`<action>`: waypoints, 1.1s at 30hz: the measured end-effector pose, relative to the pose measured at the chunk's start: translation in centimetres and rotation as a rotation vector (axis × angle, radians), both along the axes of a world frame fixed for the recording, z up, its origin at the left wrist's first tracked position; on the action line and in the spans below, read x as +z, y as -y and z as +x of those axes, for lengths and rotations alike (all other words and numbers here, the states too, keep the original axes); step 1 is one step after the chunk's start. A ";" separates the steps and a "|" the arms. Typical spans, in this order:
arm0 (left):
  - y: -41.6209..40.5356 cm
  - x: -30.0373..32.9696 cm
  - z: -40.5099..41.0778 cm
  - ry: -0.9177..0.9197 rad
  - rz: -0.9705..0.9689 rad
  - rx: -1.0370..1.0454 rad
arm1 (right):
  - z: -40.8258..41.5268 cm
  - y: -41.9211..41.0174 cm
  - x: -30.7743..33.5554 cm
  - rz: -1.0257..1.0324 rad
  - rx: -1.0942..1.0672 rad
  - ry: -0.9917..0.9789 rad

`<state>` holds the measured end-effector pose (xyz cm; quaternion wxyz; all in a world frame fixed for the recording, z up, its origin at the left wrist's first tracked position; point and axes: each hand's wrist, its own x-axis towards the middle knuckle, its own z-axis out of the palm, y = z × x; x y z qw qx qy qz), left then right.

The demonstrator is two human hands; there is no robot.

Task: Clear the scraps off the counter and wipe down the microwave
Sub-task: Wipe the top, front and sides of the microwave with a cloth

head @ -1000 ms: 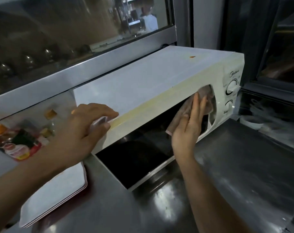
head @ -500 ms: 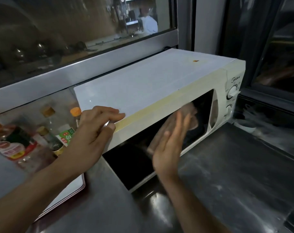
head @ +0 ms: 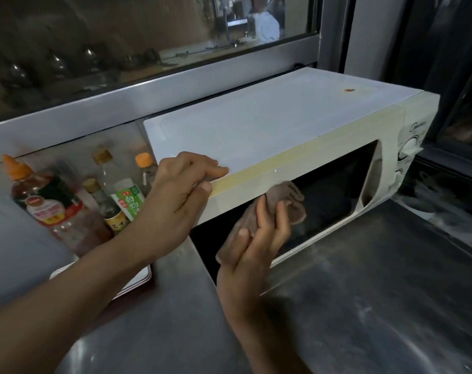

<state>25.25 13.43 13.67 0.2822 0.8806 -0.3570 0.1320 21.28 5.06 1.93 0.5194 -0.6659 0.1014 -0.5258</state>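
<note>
A white microwave (head: 269, 122) stands on the steel counter (head: 364, 292), its dark glass door facing me and a small orange spot on its top. My left hand (head: 178, 201) grips the microwave's upper left front corner, fingers on top and thumb on the front. My right hand (head: 256, 247) presses a brown cloth (head: 283, 201) flat against the left part of the door glass, fingers straight over the cloth and thumb on its lower edge.
Several sauce bottles (head: 51, 203) stand left of the microwave against the back wall. White trays (head: 137, 279) lie stacked under my left forearm. A window with a metal sill (head: 121, 103) runs behind. A dark window frame (head: 445, 163) borders the counter at right.
My right hand has slid the cloth leftward across the door, from beside the knobs to the left part of the glass. My left hand has kept its hold on the corner.
</note>
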 end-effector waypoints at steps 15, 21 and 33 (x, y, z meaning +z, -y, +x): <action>-2.3 -0.9 -3.0 -0.061 -0.193 0.117 | 2.7 10.6 3.9 0.197 -0.097 0.042; -2.7 0.0 -3.1 -0.201 -0.192 0.087 | -2.1 -1.9 0.5 -0.013 0.179 0.027; -5.0 0.8 -2.2 -0.230 -0.104 -0.103 | -1.5 2.2 0.8 -0.116 0.058 -0.002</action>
